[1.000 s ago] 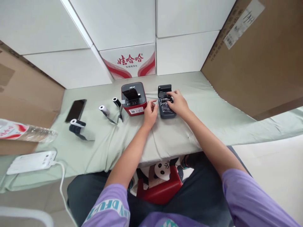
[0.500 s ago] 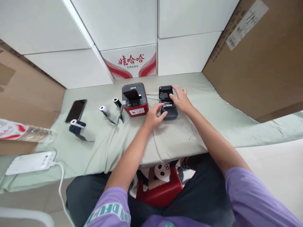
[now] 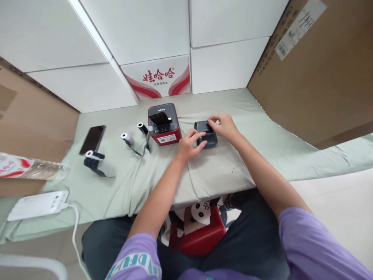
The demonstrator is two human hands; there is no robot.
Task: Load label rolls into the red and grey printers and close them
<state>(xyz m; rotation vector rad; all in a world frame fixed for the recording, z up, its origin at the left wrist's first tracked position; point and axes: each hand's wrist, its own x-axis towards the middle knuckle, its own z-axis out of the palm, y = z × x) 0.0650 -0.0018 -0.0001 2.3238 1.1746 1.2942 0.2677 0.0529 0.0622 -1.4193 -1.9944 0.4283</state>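
A small black portable label printer (image 3: 210, 142) lies on the cloth-covered table, its lid (image 3: 201, 126) folded down over the body; I cannot tell if it is fully latched. My left hand (image 3: 187, 147) holds the printer's left side, fingers across the top and thumb at the front edge. At the lid's right rear, my right hand (image 3: 225, 126) has thumb and fingers bent onto it. Left of the hands stands a red and black printer (image 3: 168, 137) with a black flap raised on top.
Paper rolls with loose tails, a white one (image 3: 127, 137), a black one (image 3: 142, 128) and another (image 3: 94, 155), lie left, near a phone (image 3: 93, 139). A white power bank (image 3: 37, 205) with a cable sits front left. White boxes (image 3: 230, 64) and a cardboard box (image 3: 317, 85) border the table.
The small printer's lid, standing open before, has swung down onto the body. My right hand came down with it toward me; my left hand stays at the printer's left side.
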